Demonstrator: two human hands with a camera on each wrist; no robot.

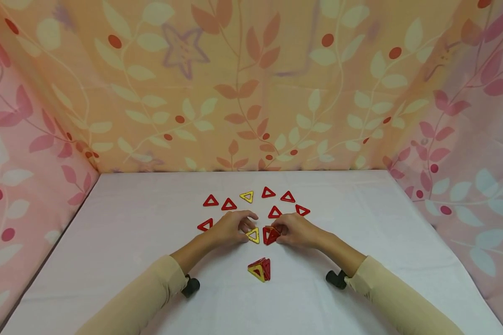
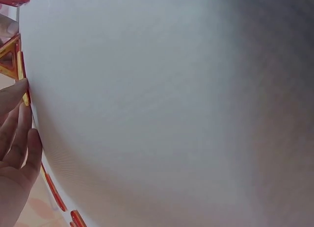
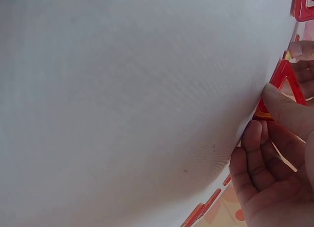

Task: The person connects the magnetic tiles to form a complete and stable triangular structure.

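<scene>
wht tbl (image 1: 130,223), leafy cloth (image 1: 293,88) bhnd

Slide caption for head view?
Left hand holding yellow triangle tile, right hand holding red tile cluster, red-and-yellow pyramid nearer the camera.

Soft, even light covers the bench (image 1: 130,209) in the head view; left wrist view darkens toward upper right, right wrist view toward upper left.

Left hand (image 2: 17,156) against yellow piece (image 2: 21,69)
</scene>
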